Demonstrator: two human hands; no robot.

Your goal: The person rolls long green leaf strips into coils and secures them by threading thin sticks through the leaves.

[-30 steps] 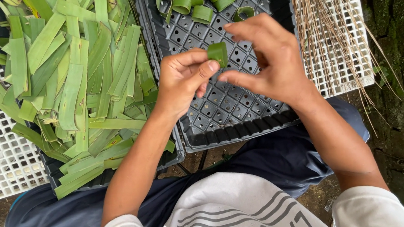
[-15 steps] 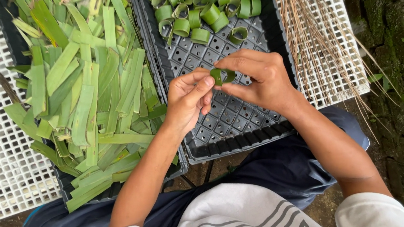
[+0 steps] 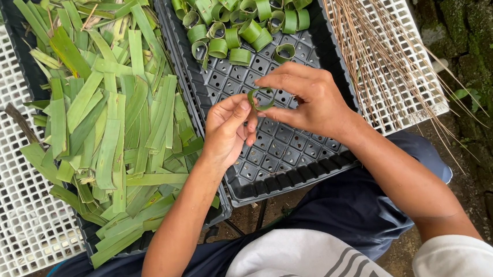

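Two black seedling trays (image 3: 295,170) lie side by side: the left one heaped with flat leaf strips (image 3: 112,124), too many to count, the right one holding roughly twenty rolled leaf rings (image 3: 244,17) at its far end. Both hands meet above the right tray. The right hand (image 3: 307,102) pinches one leaf ring (image 3: 261,98) between thumb and forefinger; the left hand (image 3: 228,128), fingers curled, touches its near edge. A bundle of thin brown sticks (image 3: 373,43) lies right.

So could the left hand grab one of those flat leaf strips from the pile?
Probably yes. The left hand hovers right beside the pile of flat leaf strips, with nothing between, though its fingers are pinching the leaf ring first.
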